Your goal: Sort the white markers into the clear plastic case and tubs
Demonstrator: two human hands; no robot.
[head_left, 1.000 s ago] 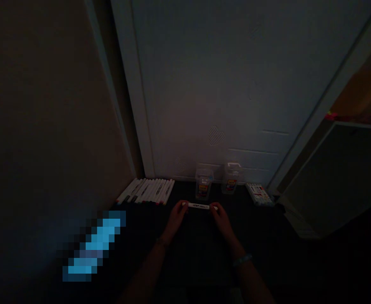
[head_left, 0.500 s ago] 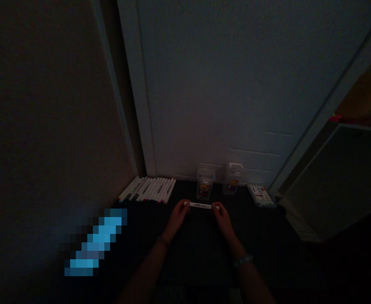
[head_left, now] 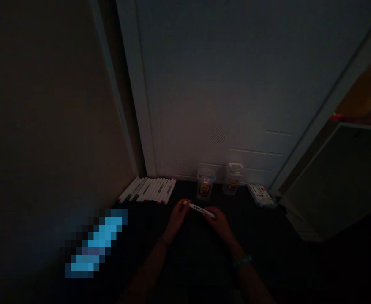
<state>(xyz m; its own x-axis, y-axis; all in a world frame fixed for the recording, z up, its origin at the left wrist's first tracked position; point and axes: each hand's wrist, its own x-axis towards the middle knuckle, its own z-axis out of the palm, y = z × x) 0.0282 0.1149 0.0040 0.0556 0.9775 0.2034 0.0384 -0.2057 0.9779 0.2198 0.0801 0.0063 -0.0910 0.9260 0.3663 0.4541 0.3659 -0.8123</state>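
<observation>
A white marker (head_left: 198, 208) with dark lettering is held between my two hands above the dark table. My left hand (head_left: 179, 212) pinches its left end. Closed on the right end is my right hand (head_left: 216, 217), a little lower, so the marker slants down to the right. Just behind the marker stands a clear plastic container (head_left: 204, 190) with a colourful label. At the back left lies a row of several white markers (head_left: 154, 190) with coloured ends, side by side.
A second clear container (head_left: 232, 183) with a raised handle stands by the wall. To its right lies a pack of markers (head_left: 261, 195). A pixelated bright blue shape (head_left: 99, 240) is at the left. The dark table (head_left: 201, 253) meets a pale wall panel (head_left: 217, 84).
The marker has tilted from nearly level to sloping down at its right end. My right hand has moved slightly left and down with it; my left hand stays about where it was.
</observation>
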